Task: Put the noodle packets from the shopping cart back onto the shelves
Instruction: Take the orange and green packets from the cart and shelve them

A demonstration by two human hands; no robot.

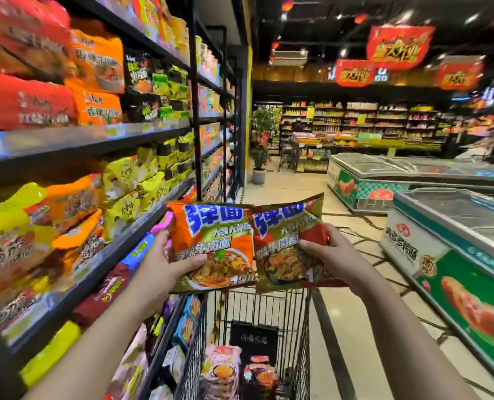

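My left hand (164, 258) grips an orange and green noodle packet (214, 241) by its left edge, thumb across the front. My right hand (326, 252) grips a red and green noodle packet (283, 238) by its right side. Both packets are held upright side by side above the black wire shopping cart (300, 319). Down in the cart lie more noodle packets: a pink one (221, 368) and a red one (261, 373). The noodle shelves (95, 142) run along my left, packed with red, orange and yellow multipacks.
Chest freezers (453, 232) line the right side of the aisle, another one (384, 174) further back. A potted plant (258, 163) stands at the shelf end. Tiled floor runs between cart and freezers. Red banners hang from the ceiling.
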